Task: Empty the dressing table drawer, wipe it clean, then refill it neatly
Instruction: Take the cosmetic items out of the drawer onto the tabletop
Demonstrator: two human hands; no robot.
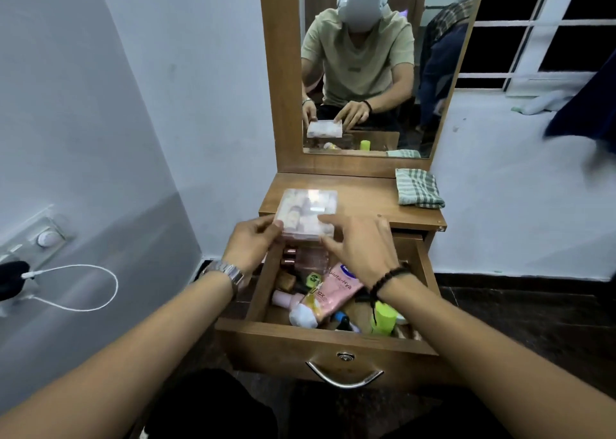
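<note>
The wooden drawer [320, 342] of the dressing table stands pulled out and holds several toiletries: a pink tube [336, 288], a pink bottle with a white cap [296, 307], a lime-green bottle [383, 318], and small pink bottles [300, 255]. A clear plastic box [308, 213] of pink cosmetics is held above the drawer's back, at the tabletop's front edge. My left hand [251, 242] grips its left side. My right hand [353, 242] holds its right side, fingers spread over the top corner.
A folded green-striped cloth [418, 188] lies at the back right of the tabletop [363, 198]. The mirror [366, 72] rises behind it. A wall socket with a white cable [76, 285] is on the left wall. A dark cloth [586, 118] hangs at the right.
</note>
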